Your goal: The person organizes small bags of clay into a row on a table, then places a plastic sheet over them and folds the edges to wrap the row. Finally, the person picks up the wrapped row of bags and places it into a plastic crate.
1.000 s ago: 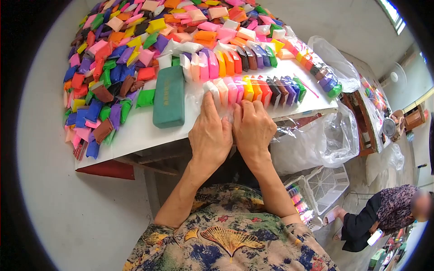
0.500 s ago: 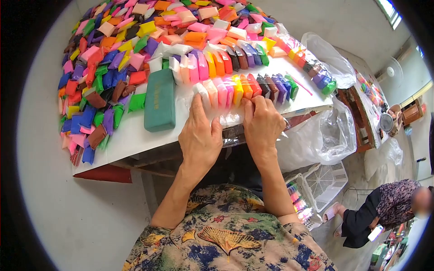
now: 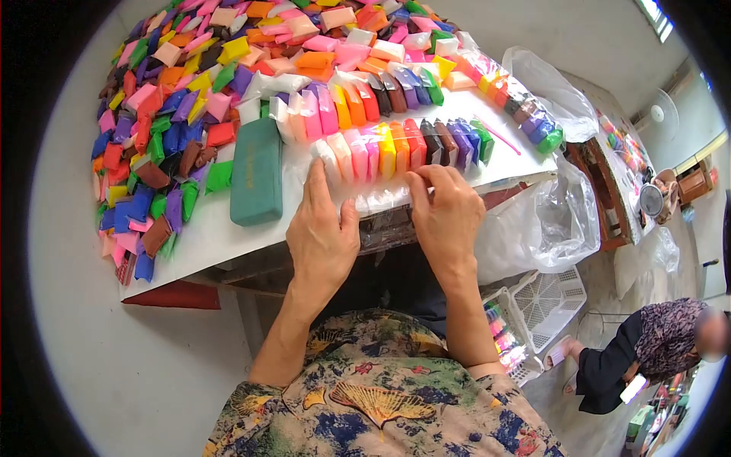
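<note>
A row of small colored packets [image 3: 386,154] stands in a clear plastic bag [image 3: 377,199] on the white table, running from white through pink, yellow, orange, red, black and purple to green. My left hand [image 3: 324,236] has its index finger stretched against the white packet at the row's left end, with the thumb apart. At the bag's near edge, my right hand [image 3: 449,217] has thumb and fingers pinched together on the plastic. Directly behind is a second row of similar packets [image 3: 354,103]. A green box [image 3: 257,174] lies left of the rows.
A large heap of loose packets [image 3: 190,91] covers the table's far and left parts. A filled bag [image 3: 521,107] and a pink stick [image 3: 496,135] lie to the right. Clear plastic [image 3: 544,221] hangs off the right edge above a white basket [image 3: 550,305]. Another person [image 3: 640,350] sits at lower right.
My left hand has shifted slightly left and down in the view, still by the white packet. My right hand has turned a little, its fingers lower along the bag's near edge.
</note>
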{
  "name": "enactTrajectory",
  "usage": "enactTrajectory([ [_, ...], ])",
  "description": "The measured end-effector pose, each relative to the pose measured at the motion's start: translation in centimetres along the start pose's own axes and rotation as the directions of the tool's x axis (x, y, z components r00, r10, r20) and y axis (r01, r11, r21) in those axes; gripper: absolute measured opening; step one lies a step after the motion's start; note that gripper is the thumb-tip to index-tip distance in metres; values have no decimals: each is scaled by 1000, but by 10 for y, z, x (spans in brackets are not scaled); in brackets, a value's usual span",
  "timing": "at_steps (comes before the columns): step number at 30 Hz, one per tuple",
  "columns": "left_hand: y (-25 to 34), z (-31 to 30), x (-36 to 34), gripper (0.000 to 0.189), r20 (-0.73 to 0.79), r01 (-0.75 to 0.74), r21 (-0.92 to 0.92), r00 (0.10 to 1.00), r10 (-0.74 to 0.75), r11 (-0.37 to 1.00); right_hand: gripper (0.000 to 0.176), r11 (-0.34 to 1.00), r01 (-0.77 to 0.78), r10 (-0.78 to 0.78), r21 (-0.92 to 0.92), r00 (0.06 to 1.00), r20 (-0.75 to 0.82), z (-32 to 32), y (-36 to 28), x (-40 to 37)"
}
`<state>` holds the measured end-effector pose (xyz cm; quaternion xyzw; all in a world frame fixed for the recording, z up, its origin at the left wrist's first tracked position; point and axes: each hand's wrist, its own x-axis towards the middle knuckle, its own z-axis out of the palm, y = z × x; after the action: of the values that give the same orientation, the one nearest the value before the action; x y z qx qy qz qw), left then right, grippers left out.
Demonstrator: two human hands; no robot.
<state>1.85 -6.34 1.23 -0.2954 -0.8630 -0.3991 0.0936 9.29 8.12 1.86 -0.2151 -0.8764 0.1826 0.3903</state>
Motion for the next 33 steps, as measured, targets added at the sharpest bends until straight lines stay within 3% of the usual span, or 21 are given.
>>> enactTrajectory([
  [5, 0, 1, 0, 64, -18, -36, 44, 999, 37, 998, 17, 1000, -14, 14, 14, 1000, -22, -1, 12, 21],
  [12, -1, -1, 0, 63, -19, -76, 63, 997, 78, 995, 17, 996, -28, 22, 86, 998, 60, -12, 16, 19],
  [14, 0, -1, 1, 63, -19, -62, 54, 998, 63, 997, 17, 998, -64, 63, 4, 995, 76, -19, 14, 19],
  [21, 0, -3, 1, 61, 22, -2, 10, 1000, 1, 1000, 18, 995, -12, 4, 103, 997, 80, -10, 25, 25],
  [24, 1, -3, 1, 61, 17, -12, 21, 1000, 12, 1000, 18, 985, -104, 89, 137, 990, 107, -24, 21, 20],
  [27, 0, -1, 2, 61, 9, -24, 58, 1000, 23, 998, 16, 991, -135, 136, -15, 989, 51, -18, 29, 31],
  [30, -11, 1, 1, 58, -35, -98, 137, 994, 104, 986, 18, 993, -121, 122, -13, 990, 67, -12, 33, 35],
  [33, -12, -2, 3, 54, -33, -94, 64, 995, 96, 994, 17, 992, -68, 58, 110, 994, 94, -22, 39, 27],
])
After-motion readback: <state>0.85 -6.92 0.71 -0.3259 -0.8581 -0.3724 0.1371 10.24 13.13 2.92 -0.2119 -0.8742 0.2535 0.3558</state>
